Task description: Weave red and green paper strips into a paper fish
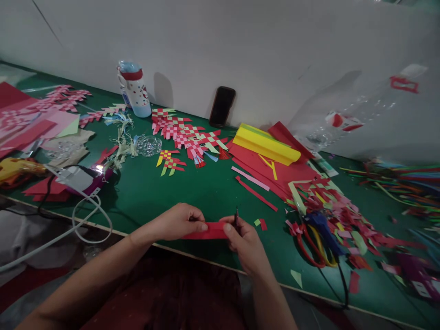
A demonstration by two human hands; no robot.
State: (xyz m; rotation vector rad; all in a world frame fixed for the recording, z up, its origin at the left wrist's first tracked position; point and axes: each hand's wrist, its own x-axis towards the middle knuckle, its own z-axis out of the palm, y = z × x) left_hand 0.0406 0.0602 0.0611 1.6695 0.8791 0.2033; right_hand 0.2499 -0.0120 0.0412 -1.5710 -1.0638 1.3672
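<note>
A folded red paper strip (216, 230) stretches between my two hands, just above the table's near edge. My left hand (180, 222) pinches its left end, thumb on top. At the other end my right hand (243, 236) is closed on the paper with its thumb. A thin dark pointed tool (236, 217) also sticks up from the right hand's fingers; its kind is hard to make out. Beyond the hands lie a pink paper strip (250, 178) and a red paper strip (256, 195). Small red and green scraps (263, 224) rest right of my right hand.
Woven paper fish (185, 133), a bottle (137, 94) and a phone (222, 106) stand or lie toward the wall. Yellow paper (266, 144) tops red sheets. Scissors (311, 247), a blue-handled tool (325, 231) and scraps are right. A white cable (98, 215) crosses the left edge.
</note>
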